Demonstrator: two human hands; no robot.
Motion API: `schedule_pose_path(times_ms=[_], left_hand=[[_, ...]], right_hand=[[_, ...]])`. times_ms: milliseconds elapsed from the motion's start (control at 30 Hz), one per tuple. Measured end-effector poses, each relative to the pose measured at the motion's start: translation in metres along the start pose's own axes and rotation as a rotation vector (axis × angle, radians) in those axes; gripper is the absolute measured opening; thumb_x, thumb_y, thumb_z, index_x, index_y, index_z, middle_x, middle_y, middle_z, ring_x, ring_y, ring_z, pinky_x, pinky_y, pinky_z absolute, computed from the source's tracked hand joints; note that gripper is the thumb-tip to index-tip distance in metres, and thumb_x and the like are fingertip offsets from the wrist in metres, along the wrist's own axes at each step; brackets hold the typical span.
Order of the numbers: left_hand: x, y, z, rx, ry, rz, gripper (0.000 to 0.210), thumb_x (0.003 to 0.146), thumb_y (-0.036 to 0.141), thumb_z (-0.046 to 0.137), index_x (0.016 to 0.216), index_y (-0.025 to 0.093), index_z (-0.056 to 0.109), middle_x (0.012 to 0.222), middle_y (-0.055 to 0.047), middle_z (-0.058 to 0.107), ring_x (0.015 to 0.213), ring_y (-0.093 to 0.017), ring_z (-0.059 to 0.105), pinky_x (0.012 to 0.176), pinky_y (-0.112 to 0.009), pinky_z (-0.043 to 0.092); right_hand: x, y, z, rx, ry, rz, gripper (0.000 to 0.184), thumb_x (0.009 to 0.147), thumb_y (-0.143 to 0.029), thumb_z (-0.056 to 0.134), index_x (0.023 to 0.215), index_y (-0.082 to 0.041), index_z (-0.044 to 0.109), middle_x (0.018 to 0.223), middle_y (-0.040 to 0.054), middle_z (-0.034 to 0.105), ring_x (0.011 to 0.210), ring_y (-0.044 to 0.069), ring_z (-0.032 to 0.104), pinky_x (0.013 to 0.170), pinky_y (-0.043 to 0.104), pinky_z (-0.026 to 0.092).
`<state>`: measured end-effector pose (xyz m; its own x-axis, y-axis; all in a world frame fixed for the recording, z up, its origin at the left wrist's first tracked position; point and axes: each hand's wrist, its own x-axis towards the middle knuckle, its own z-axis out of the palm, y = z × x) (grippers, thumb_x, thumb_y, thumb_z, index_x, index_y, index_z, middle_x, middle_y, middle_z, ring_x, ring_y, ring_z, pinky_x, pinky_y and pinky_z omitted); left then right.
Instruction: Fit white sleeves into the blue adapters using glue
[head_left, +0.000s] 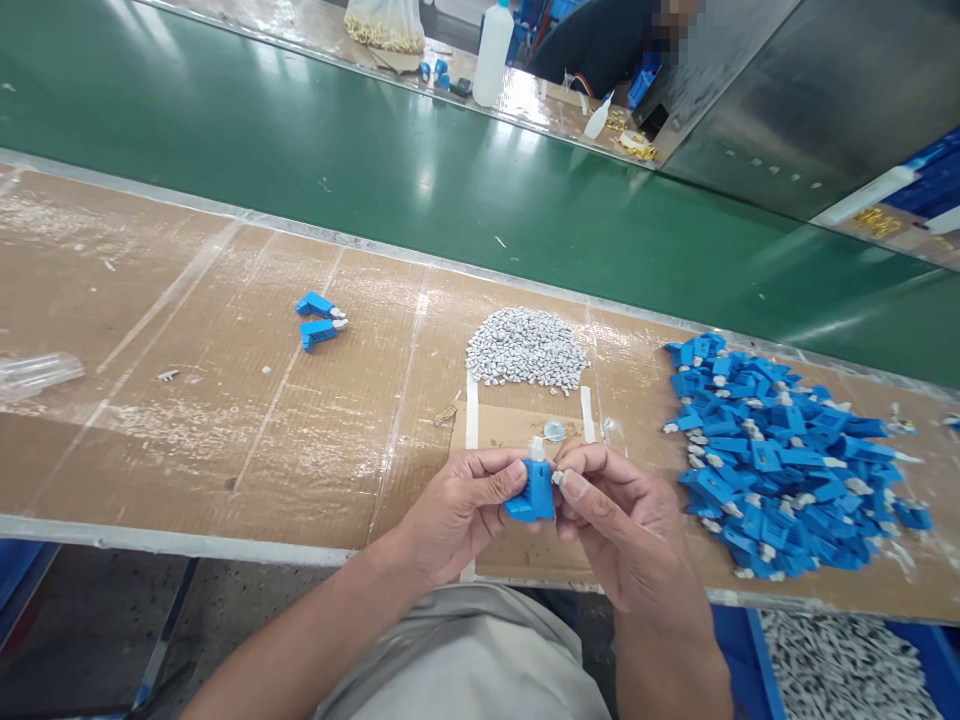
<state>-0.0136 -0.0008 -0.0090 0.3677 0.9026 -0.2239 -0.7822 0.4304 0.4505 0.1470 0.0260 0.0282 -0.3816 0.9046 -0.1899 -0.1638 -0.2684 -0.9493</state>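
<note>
Over the cardboard-covered bench, my left hand (465, 510) grips a blue plastic piece (538, 492) with a pale tip pointing away from me. Close beside its right side, my right hand (615, 515) pinches a small grey-white part (557, 478) between thumb and forefinger. Whether that part touches the blue piece I cannot tell. Beyond my hands lies a heap of small grey-white parts (529, 347). To the right is a large pile of blue pieces (784, 455), many with pale tips. Two similar blue pieces (319, 330) lie apart on the left.
A green conveyor belt (360, 150) runs behind the bench. Across it stand a white bottle (493, 55), a bag of yellowish parts (385, 25) and a person's dark sleeve (592, 45). A blue bin (750, 660) with grey parts is below right. Clear plastic (41, 375) lies left.
</note>
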Motion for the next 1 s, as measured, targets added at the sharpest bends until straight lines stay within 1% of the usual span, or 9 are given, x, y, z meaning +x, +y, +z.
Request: schedule_pose_path(times_ms=[100,200,300,600,767,800,867,933,1000], left_hand=[[-0.001,0.002,0.001,-0.007,0.015,-0.013,0.03,0.082,0.037,0.083,0.08,0.008,0.077,0.071,-0.004,0.063,0.061,-0.009,0.058,0.059,-0.018,0.046],[-0.001,0.002,0.002,-0.013,0.021,-0.02,0.031,0.081,0.037,0.084,0.083,0.007,0.077,0.072,-0.004,0.064,0.061,-0.009,0.058,0.059,-0.018,0.046],[-0.001,0.002,0.001,-0.012,0.021,-0.026,0.03,0.081,0.037,0.083,0.084,0.007,0.077,0.073,-0.004,0.064,0.062,-0.009,0.059,0.06,-0.018,0.047],[-0.002,0.001,0.001,-0.007,0.008,-0.014,0.029,0.083,0.036,0.082,0.078,0.008,0.075,0.072,-0.004,0.062,0.063,-0.009,0.058,0.061,-0.018,0.048],[-0.003,0.0,-0.001,0.014,0.019,0.004,0.029,0.084,0.037,0.081,0.082,0.008,0.076,0.075,-0.005,0.064,0.065,-0.01,0.059,0.062,-0.019,0.048],[-0.004,0.001,-0.003,0.021,0.034,0.008,0.029,0.083,0.037,0.081,0.085,0.008,0.077,0.076,-0.006,0.065,0.067,-0.011,0.059,0.062,-0.019,0.049],[-0.008,0.004,-0.006,0.027,0.082,0.032,0.029,0.083,0.036,0.081,0.091,0.009,0.078,0.079,-0.009,0.069,0.07,-0.013,0.061,0.063,-0.02,0.049],[-0.013,0.009,-0.011,0.02,0.139,0.074,0.029,0.081,0.034,0.083,0.096,0.01,0.079,0.08,-0.01,0.071,0.072,-0.013,0.063,0.064,-0.02,0.049],[-0.017,0.015,-0.017,0.016,0.176,0.11,0.031,0.078,0.033,0.086,0.097,0.01,0.08,0.082,-0.01,0.071,0.074,-0.014,0.063,0.065,-0.02,0.049]], right_hand=[[-0.001,0.001,0.0,0.002,0.01,0.007,0.013,0.089,-0.032,0.077,0.084,-0.021,0.075,0.077,0.0016,0.065,0.061,0.011,0.062,0.049,0.018,0.052],[0.0,0.002,0.0,0.005,0.012,0.019,0.013,0.089,-0.033,0.077,0.084,-0.021,0.075,0.077,0.0019,0.065,0.061,0.011,0.062,0.049,0.018,0.052],[0.0,0.002,0.001,0.013,0.009,0.022,0.013,0.089,-0.032,0.077,0.085,-0.021,0.075,0.078,0.0019,0.064,0.061,0.011,0.061,0.05,0.018,0.053],[-0.001,0.004,0.0,0.028,0.004,0.026,0.014,0.089,-0.033,0.077,0.084,-0.02,0.074,0.075,0.0019,0.064,0.058,0.01,0.059,0.05,0.018,0.053],[-0.001,0.003,0.001,0.02,0.017,0.026,0.016,0.088,-0.034,0.078,0.083,-0.02,0.074,0.076,0.0019,0.061,0.058,0.011,0.056,0.048,0.02,0.052],[-0.001,0.0,-0.001,0.017,0.041,0.012,0.015,0.087,-0.034,0.078,0.082,-0.019,0.074,0.076,0.0017,0.06,0.058,0.01,0.055,0.048,0.02,0.051],[0.0,-0.006,-0.011,0.013,0.132,-0.04,0.014,0.085,-0.032,0.08,0.082,-0.019,0.075,0.079,0.001,0.057,0.058,0.009,0.051,0.048,0.018,0.049],[0.004,-0.014,-0.028,-0.016,0.25,-0.101,0.014,0.082,-0.032,0.082,0.082,-0.02,0.076,0.078,0.0007,0.057,0.058,0.008,0.05,0.048,0.018,0.048],[0.013,-0.021,-0.052,-0.084,0.35,-0.146,0.019,0.076,-0.034,0.087,0.08,-0.019,0.076,0.074,0.0006,0.056,0.059,0.01,0.05,0.048,0.019,0.049]])
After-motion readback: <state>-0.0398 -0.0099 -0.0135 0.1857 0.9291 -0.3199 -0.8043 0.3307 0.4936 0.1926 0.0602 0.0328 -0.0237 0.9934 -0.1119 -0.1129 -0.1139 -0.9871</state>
